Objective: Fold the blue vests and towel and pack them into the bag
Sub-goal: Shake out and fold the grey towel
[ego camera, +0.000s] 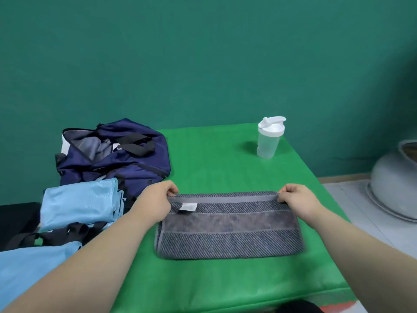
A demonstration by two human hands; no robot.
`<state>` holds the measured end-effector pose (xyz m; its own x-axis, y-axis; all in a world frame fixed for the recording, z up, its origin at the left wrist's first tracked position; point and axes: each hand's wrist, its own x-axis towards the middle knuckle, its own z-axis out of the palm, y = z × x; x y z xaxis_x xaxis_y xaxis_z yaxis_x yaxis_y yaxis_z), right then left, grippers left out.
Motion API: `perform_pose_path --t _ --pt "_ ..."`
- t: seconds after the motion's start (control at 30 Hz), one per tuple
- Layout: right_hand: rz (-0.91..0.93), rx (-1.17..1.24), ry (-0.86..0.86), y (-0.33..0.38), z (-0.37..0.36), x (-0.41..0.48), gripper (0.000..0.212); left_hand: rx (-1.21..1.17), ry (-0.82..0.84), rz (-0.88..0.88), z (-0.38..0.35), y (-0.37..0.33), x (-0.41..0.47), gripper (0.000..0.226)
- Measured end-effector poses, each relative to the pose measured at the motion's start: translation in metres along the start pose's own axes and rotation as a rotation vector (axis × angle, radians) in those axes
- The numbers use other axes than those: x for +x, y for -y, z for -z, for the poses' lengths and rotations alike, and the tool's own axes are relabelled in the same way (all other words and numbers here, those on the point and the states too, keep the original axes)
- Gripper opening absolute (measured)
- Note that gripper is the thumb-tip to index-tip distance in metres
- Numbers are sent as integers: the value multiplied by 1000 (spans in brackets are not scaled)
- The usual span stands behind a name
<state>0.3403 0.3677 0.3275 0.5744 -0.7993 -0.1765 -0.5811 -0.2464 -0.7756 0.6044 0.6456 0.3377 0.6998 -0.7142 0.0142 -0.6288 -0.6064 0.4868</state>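
In the middle of the green table [214,154], a grey towel [230,231], folded flat into a wide strip. At its far left corner the left hand [155,199], fingers curled, pinching the edge between thumb and fingertips. At its far right corner the right hand [297,202], pinching the same far edge in the same way. Near edge of the towel free on the table. To the left, 1 folded blue vest [79,202] just beside the open navy bag [126,163]; 1 more vest [29,263] nearer, at the left border. Far right, a white shaker bottle [269,138], well apart.
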Motion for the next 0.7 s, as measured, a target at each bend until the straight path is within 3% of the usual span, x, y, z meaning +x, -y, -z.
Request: perform_pose_path --t 0.3,0.47,0.6,0.7 --pt "13 -266 -22 -10 -30 60 10 68 14 38 -47 25 67 44" --pt "43 -372 -47 -23 -40 73 3 136 7 -32 -61 40 73 42" --pt "126 -504 -202 -19 -41 57 42 159 27 -53 -63 44 64 38" --pt "225 -719 -212 -1 -50 13 38 176 63 -10 -57 39 50 38"
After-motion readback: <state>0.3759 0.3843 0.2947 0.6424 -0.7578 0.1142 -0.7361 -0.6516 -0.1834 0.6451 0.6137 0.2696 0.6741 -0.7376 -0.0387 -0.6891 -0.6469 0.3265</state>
